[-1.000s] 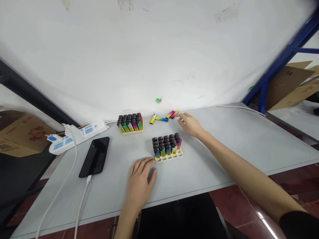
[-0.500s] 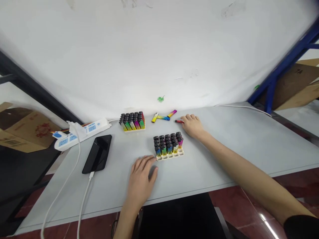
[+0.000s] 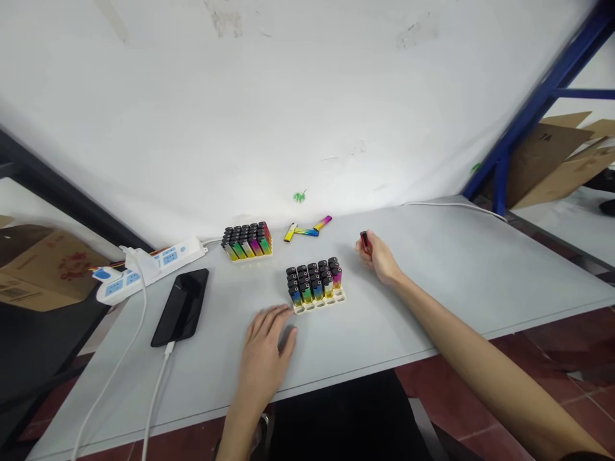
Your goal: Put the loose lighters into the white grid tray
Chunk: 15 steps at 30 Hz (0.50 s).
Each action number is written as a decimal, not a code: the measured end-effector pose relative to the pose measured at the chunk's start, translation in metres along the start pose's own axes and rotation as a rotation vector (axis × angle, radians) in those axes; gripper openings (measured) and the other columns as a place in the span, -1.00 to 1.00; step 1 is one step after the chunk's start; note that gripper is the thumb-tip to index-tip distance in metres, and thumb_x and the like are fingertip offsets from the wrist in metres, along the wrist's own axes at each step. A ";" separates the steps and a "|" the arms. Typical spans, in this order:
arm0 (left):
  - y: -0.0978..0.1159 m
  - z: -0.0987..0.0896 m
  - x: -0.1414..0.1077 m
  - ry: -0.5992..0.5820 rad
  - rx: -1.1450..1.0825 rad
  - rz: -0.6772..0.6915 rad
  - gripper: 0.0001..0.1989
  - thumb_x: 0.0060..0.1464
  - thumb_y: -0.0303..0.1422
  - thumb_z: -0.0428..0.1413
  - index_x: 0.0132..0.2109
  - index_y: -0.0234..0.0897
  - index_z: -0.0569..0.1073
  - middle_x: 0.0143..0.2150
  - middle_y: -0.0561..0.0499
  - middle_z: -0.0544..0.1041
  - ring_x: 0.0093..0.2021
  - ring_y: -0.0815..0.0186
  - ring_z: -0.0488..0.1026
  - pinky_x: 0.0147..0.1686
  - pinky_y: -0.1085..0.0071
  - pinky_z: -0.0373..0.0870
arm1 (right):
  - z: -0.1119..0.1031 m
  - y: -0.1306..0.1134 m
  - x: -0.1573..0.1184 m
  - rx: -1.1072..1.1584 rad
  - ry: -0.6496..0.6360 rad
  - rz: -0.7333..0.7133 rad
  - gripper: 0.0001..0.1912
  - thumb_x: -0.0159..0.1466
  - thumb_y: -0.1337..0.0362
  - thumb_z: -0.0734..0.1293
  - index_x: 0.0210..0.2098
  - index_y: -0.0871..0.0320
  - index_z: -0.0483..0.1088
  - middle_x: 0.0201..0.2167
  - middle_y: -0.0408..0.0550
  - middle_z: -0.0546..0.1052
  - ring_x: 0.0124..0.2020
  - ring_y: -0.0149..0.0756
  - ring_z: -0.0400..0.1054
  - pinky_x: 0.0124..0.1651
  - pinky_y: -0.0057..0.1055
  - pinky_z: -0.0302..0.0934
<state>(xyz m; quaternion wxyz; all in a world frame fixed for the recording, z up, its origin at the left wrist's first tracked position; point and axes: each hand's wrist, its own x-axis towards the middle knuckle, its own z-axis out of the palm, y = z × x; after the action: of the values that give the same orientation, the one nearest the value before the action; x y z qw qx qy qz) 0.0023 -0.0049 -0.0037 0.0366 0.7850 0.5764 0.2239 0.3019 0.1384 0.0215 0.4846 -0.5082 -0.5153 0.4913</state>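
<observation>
Lighters (image 3: 314, 282) with black tops stand upright in packed rows in a white tray (image 3: 316, 308) near the middle of the grey table (image 3: 432, 256), and a line of bare holes shows along the tray's near edge. One red lighter (image 3: 366, 242) is in the right hand (image 3: 375, 254), to the right of that tray and a little farther back; the thumb and curled fingers are closed around it, with its black end pointing up. Whether the right hand touches the table I cannot tell. The left hand (image 3: 264, 349) lies palm down on the table with its fingers loosely extended and nothing in its grip, the fingertips at the tray's near left corner. Farther back and to the left, a second white tray (image 3: 250, 258) holds another block of upright lighters in mixed colours. Between that block and the right hand, close to the wall (image 3: 307, 115), three loose lighters lie flat near one another: a yellow one (image 3: 289, 232), a blue and yellow one (image 3: 306, 232) and a pink and yellow one (image 3: 323, 223). On the left side of the table are a black phone (image 3: 180, 307) with a white cable (image 3: 157, 394) plugged into its near end, and a white power strip (image 3: 180, 254).
</observation>
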 end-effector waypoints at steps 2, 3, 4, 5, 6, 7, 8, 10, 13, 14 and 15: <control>-0.001 0.001 -0.001 -0.004 0.003 0.001 -0.68 0.30 -0.28 -0.01 0.15 -0.10 0.40 0.19 0.00 0.49 0.25 0.14 0.33 0.29 0.00 0.20 | 0.003 0.000 0.000 0.143 0.020 0.090 -0.47 0.32 -0.21 0.02 -0.54 0.06 0.09 -0.71 -0.32 -0.07 -0.70 -0.46 -0.25 -0.62 -0.45 -0.30; -0.001 0.001 -0.001 -0.005 0.004 -0.001 -0.68 0.30 -0.28 -0.01 0.15 -0.10 0.40 0.19 0.00 0.49 0.25 0.14 0.33 0.30 -0.01 0.20 | 0.004 -0.001 0.000 0.182 0.045 0.122 -0.47 0.32 -0.20 0.03 -0.57 0.05 0.03 -0.72 -0.33 -0.09 -0.70 -0.47 -0.28 -0.62 -0.45 -0.33; -0.002 0.001 -0.001 -0.004 0.005 -0.002 -0.68 0.30 -0.27 -0.01 0.15 -0.10 0.40 0.19 0.00 0.49 0.26 0.14 0.33 0.30 -0.01 0.20 | 0.004 -0.002 0.000 0.211 0.054 0.150 -0.48 0.32 -0.16 0.03 -0.59 0.05 -0.01 -0.73 -0.32 -0.11 -0.70 -0.48 -0.30 -0.62 -0.46 -0.34; -0.002 0.001 -0.001 -0.002 0.005 -0.003 -0.68 0.30 -0.27 -0.01 0.15 -0.11 0.40 0.19 0.00 0.49 0.26 0.14 0.33 0.29 -0.02 0.20 | 0.004 -0.003 0.000 0.234 0.061 0.171 -0.49 0.33 -0.12 0.04 -0.61 0.05 -0.03 -0.73 -0.32 -0.11 -0.70 -0.48 -0.31 -0.63 -0.46 -0.35; -0.002 0.001 0.000 -0.001 0.004 -0.003 -0.68 0.30 -0.27 -0.01 0.15 -0.11 0.40 0.19 0.00 0.49 0.25 0.14 0.33 0.29 -0.02 0.21 | 0.004 -0.004 0.000 0.253 0.064 0.186 -0.51 0.33 -0.08 0.04 -0.62 0.06 -0.03 -0.73 -0.31 -0.11 -0.70 -0.48 -0.30 -0.63 -0.46 -0.35; -0.001 0.001 0.000 0.001 0.003 -0.002 -0.68 0.30 -0.27 -0.01 0.15 -0.11 0.40 0.19 -0.01 0.49 0.25 0.13 0.34 0.28 -0.02 0.22 | 0.004 -0.004 0.001 0.267 0.065 0.196 -0.52 0.33 -0.05 0.03 -0.62 0.06 -0.04 -0.74 -0.31 -0.11 -0.71 -0.48 -0.30 -0.63 -0.47 -0.34; -0.001 0.001 0.001 0.004 0.002 -0.001 -0.68 0.29 -0.28 -0.01 0.15 -0.11 0.41 0.19 -0.01 0.50 0.24 0.13 0.35 0.28 -0.02 0.23 | 0.003 -0.004 0.001 0.276 0.059 0.202 -0.53 0.33 -0.04 0.02 -0.63 0.06 -0.04 -0.74 -0.30 -0.11 -0.71 -0.48 -0.30 -0.64 -0.47 -0.34; 0.000 0.000 0.001 0.015 0.000 0.004 -0.68 0.29 -0.28 0.00 0.14 -0.13 0.41 0.17 -0.02 0.51 0.23 0.13 0.37 0.27 -0.02 0.24 | 0.002 -0.003 0.002 0.280 0.039 0.200 -0.53 0.32 -0.04 0.01 -0.63 0.06 -0.05 -0.75 -0.30 -0.11 -0.71 -0.48 -0.31 -0.65 -0.47 -0.34; 0.001 -0.001 0.002 0.028 -0.002 0.007 -0.69 0.28 -0.29 0.01 0.13 -0.14 0.42 0.16 -0.03 0.52 0.22 0.12 0.38 0.27 -0.02 0.24 | 0.001 -0.001 0.004 0.270 0.026 0.187 -0.53 0.32 -0.05 0.00 -0.62 0.05 -0.06 -0.75 -0.30 -0.11 -0.72 -0.48 -0.31 -0.65 -0.47 -0.35; 0.001 -0.001 0.002 0.027 -0.003 0.006 -0.69 0.28 -0.29 0.01 0.13 -0.14 0.43 0.16 -0.03 0.52 0.22 0.12 0.38 0.27 -0.02 0.24 | 0.001 0.000 0.004 0.268 0.027 0.181 -0.53 0.32 -0.05 0.01 -0.62 0.05 -0.06 -0.75 -0.30 -0.11 -0.71 -0.48 -0.31 -0.65 -0.47 -0.35; 0.001 -0.001 0.002 0.025 -0.003 0.006 -0.69 0.28 -0.30 0.02 0.13 -0.13 0.42 0.17 -0.03 0.52 0.22 0.12 0.38 0.27 -0.02 0.24 | 0.001 0.001 0.004 0.267 0.029 0.177 -0.53 0.32 -0.06 0.01 -0.62 0.05 -0.06 -0.75 -0.30 -0.11 -0.71 -0.48 -0.30 -0.65 -0.47 -0.35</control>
<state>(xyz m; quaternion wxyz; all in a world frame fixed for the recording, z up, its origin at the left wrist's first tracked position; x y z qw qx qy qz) 0.0028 -0.0036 -0.0018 0.0298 0.7838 0.5742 0.2346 0.3006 0.1424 0.0207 0.5099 -0.4898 -0.3918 0.5887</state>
